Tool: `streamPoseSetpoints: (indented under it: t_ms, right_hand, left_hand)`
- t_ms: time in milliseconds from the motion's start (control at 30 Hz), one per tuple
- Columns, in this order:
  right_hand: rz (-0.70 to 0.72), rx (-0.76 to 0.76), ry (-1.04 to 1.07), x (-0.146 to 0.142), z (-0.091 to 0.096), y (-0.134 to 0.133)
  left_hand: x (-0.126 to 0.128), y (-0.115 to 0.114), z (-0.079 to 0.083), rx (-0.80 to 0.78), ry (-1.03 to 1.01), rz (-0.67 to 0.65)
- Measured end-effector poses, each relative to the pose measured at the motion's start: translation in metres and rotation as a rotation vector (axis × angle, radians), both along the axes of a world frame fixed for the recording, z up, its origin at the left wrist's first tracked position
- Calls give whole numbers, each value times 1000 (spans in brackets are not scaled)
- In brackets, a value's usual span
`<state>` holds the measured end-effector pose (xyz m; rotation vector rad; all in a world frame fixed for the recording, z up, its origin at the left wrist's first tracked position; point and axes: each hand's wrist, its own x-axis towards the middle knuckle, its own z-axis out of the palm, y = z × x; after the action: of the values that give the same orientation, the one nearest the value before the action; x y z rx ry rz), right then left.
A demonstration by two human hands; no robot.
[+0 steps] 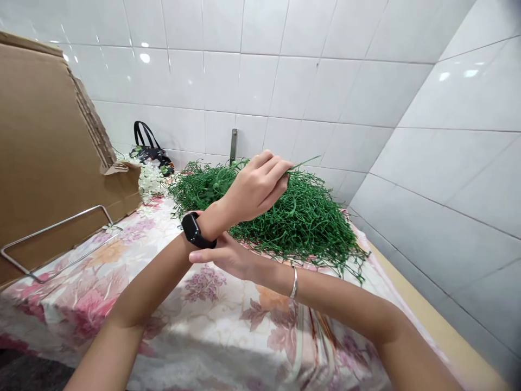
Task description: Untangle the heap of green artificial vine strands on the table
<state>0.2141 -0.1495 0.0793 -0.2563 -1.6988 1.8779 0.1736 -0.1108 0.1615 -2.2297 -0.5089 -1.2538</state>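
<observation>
My left hand (255,187), with a black watch on its wrist, is raised over a big pile of green artificial sprigs (301,222) and pinches one thin green stem (303,162) between its fingertips. My right hand (226,255), with a silver bangle on the wrist, reaches in under the left wrist, fingers stretched out flat; whether it holds anything is hidden. The pile lies on a table under a floral cloth (203,320).
A tall cardboard sheet (44,152) leans at the left with a metal wire frame (57,239) before it. White artificial flowers (150,182) and a black handbag (150,152) sit at the back. Tiled walls close off the back and right.
</observation>
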Motion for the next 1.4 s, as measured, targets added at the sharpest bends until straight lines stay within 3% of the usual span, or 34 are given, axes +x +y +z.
streamPoseSetpoints:
  t_ms: [100,200,367,433,533,667,767,933,1133,1267,1400]
  right_hand:
    - [-105,42,-93,15,-1,7]
    - [-298,-14,-225,44,4,17]
    - [-483,10,-327,104,29,30]
    - [-539,13,-266,122,34,31]
    - [-477,-46,-219,137,28,26]
    - [-404,-40,-282,142,5,8]
    - [-361,-25,-418,144,-8,-3]
    - [-349,-57,-493,146,-21,-5]
    - [-721,-26,-285,148,-34,-12]
    - [-870,185,-312,152,-37,-14]
    - [-857,425,-415,152,-40,-15]
  left_hand:
    - [-5,4,0,25,4,70]
    - [-11,7,3,-38,-89,82]
    - [-17,12,6,-135,-99,110]
    - [-15,12,-2,-127,-41,147]
    - [-7,5,-32,-161,131,147]
    - [3,-15,-80,-447,249,-49]
    - [5,-30,-99,-568,239,-113]
    - [-1,-38,-105,-795,176,-165]
    - [-6,-27,-112,-959,23,-199]
    - [-6,-23,-118,-944,-1,-202]
    - [-5,-25,-120,-881,-3,-194]
